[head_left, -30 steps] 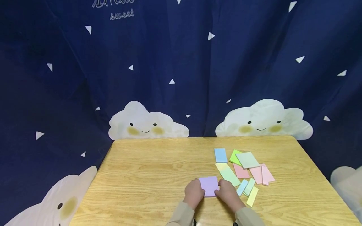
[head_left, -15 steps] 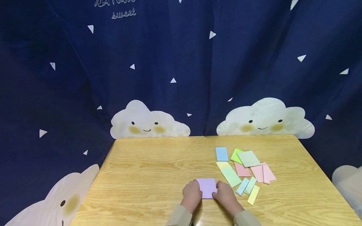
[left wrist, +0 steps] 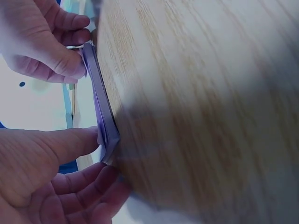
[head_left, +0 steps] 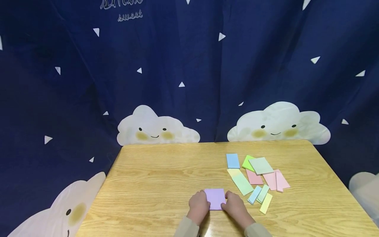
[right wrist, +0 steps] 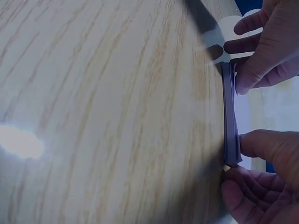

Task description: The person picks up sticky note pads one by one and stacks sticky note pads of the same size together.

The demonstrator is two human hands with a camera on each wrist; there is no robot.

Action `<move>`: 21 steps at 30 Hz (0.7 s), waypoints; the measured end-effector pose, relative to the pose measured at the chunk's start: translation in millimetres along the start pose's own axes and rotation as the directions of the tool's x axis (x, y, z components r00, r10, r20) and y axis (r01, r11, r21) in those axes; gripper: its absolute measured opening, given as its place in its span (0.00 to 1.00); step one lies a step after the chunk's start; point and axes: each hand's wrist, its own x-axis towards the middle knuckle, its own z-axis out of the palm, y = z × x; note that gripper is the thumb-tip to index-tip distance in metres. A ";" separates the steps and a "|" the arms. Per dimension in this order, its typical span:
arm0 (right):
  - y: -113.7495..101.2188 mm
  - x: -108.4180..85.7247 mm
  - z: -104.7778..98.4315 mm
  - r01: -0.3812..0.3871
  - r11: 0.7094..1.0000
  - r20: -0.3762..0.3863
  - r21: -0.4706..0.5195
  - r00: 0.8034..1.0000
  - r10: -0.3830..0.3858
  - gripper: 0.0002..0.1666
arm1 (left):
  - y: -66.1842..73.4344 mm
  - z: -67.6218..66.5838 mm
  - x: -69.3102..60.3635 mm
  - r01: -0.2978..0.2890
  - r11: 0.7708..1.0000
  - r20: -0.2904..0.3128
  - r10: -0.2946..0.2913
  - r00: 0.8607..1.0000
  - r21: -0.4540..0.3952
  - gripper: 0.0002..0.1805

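Observation:
A purple sticky note pad (head_left: 215,199) lies between my two hands near the front of the table. My left hand (head_left: 199,204) pinches its left edge, thumb on top and fingers beneath or against the side. Opposite it, my right hand (head_left: 236,208) grips the right edge in the same way. In the left wrist view the pad (left wrist: 103,105) is seen edge-on, its upper sheets slightly parted from the thick block below. The right wrist view also shows the pad (right wrist: 229,114) from its side, with the thumbs of both hands on it.
Right of my hands lie a blue pad (head_left: 233,161), a pale grey-green pad (head_left: 261,166) over a bright green one (head_left: 248,163), pink pads (head_left: 253,177), a long mint-and-yellow strip (head_left: 242,183) and narrow strips (head_left: 266,203). A dark blue curtain (head_left: 177,59) hangs behind the wooden table (head_left: 157,171).
Both hands have drawn the purple pad a little toward me and to the left. Its far edge had a small step one second ago and now looks straight. The other pads stay put.

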 end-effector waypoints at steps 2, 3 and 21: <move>-0.3 -0.5 -0.2 0.002 1.000 0.001 0.003 1.000 -0.002 0.14 | -1.0 0.2 -0.2 0.004 1.000 -0.006 -0.004 1.000 0.006 0.17; -0.5 -0.8 -0.3 0.006 1.000 -0.001 0.004 1.000 -0.006 0.14 | -1.2 0.1 -0.3 0.005 1.000 -0.012 -0.005 1.000 0.008 0.16; 12.4 5.8 -13.1 -0.001 0.999 -0.021 0.033 1.000 0.002 0.13 | -3.1 3.2 -1.5 -0.009 0.999 -0.052 0.011 0.999 0.035 0.15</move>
